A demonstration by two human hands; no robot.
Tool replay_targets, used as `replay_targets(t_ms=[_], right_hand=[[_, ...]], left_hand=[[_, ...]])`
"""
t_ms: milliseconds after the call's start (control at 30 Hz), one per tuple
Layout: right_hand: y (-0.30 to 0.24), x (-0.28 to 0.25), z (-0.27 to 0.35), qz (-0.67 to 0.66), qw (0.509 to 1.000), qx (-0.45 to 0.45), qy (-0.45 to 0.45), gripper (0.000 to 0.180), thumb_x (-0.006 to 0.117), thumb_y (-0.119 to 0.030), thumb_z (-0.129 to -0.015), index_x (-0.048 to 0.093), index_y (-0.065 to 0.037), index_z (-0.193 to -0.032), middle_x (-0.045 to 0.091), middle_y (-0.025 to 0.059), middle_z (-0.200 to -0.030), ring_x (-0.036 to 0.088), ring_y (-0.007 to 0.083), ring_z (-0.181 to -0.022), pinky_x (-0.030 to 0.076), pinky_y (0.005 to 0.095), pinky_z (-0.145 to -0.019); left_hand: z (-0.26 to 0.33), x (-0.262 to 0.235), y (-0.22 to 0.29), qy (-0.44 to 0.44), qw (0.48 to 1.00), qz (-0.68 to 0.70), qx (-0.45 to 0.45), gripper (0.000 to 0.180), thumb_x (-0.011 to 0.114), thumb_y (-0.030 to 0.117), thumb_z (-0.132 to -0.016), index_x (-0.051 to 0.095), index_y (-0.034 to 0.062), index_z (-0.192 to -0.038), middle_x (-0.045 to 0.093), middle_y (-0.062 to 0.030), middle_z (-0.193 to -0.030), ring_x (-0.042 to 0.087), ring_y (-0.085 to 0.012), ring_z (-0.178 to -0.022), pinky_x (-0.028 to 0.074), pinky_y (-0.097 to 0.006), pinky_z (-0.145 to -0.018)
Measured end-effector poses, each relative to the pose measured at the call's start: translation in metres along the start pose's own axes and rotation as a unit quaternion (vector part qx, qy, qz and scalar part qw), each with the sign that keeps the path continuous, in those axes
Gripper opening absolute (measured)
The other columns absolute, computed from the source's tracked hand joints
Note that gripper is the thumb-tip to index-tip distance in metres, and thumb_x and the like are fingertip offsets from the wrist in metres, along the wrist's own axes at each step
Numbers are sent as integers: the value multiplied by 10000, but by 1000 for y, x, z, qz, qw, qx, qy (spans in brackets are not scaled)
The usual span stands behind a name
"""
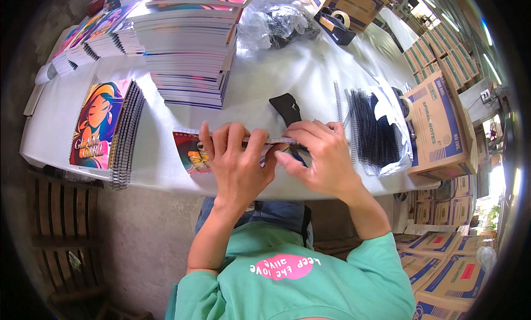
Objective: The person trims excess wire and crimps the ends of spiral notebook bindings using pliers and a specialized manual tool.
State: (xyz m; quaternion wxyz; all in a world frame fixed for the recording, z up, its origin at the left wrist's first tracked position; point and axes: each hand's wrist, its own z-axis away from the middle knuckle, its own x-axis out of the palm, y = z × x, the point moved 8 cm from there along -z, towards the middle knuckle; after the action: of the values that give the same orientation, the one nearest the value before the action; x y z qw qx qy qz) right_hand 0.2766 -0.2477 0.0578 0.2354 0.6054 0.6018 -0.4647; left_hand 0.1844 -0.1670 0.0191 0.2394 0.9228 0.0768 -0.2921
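Observation:
A notebook with a colourful cover (pixel 189 154) is held at the table's front edge, its punched edge turned up. My left hand (pixel 239 162) grips it from above, fingers bent over that edge. At the right end of the same edge, my right hand (pixel 323 159) is closed with its fingers over the edge and the thumb below. Whether it also pinches a coil there is hidden. Just beyond the right hand lies a black object like a tool handle (pixel 285 107), partly covered. Black spiral coils (pixel 377 129) lie on white wrapping to the right.
Coil-bound notebooks (pixel 99 126) lie on the left of the white-covered table (pixel 260 76). A tall notebook stack (pixel 185 60) stands behind. Further back are clear plastic (pixel 271 24) and a tape dispenser (pixel 336 27). A cardboard box (pixel 437 126) borders the right side; a wooden chair (pixel 63 220) stands lower left.

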Motion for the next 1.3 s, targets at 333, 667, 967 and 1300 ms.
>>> replay_targets(t_ms=[333, 667, 967, 1300], right_hand=[[35, 24, -1, -227, 950, 119, -177, 310, 573, -335, -848, 651, -37, -882, 670, 95, -844, 632, 231, -691, 441, 399, -711], [140, 98, -8, 149, 953, 168, -203, 283, 654, -274, -752, 594, -19, -859, 656, 160, -856, 639, 337, -822, 499, 426, -697], [64, 38, -10, -483, 861, -44, -155, 128, 638, -8, -761, 703, 50, -856, 685, 204, -898, 669, 297, -864, 527, 346, -782], [41, 22, -9, -663, 731, -135, -88, 270, 618, 67, -627, 716, 1, -870, 692, 158, -827, 671, 260, -762, 523, 313, -714]], left_hand=[[7, -7, -12, -19, 998, 40, 52, 335, 776, 371, -645, 549, 149, -754, 438, -36, -804, 474, -251, -912, 214, -529, -1023], [11, -24, -12, 41, 999, -17, 20, 588, 740, 638, -588, 544, 131, -811, 480, -49, -928, 438, -353, -1202, -30, -593, -1085], [8, -21, -12, 47, 998, 51, -9, 628, 890, 497, -443, 446, 102, -649, 471, -57, -872, 400, -377, -1224, 126, -562, -1043], [12, -18, -16, 37, 997, 67, 10, 619, 842, 559, -482, 490, 100, -702, 478, -65, -796, 440, -351, -1202, 75, -557, -1075]])
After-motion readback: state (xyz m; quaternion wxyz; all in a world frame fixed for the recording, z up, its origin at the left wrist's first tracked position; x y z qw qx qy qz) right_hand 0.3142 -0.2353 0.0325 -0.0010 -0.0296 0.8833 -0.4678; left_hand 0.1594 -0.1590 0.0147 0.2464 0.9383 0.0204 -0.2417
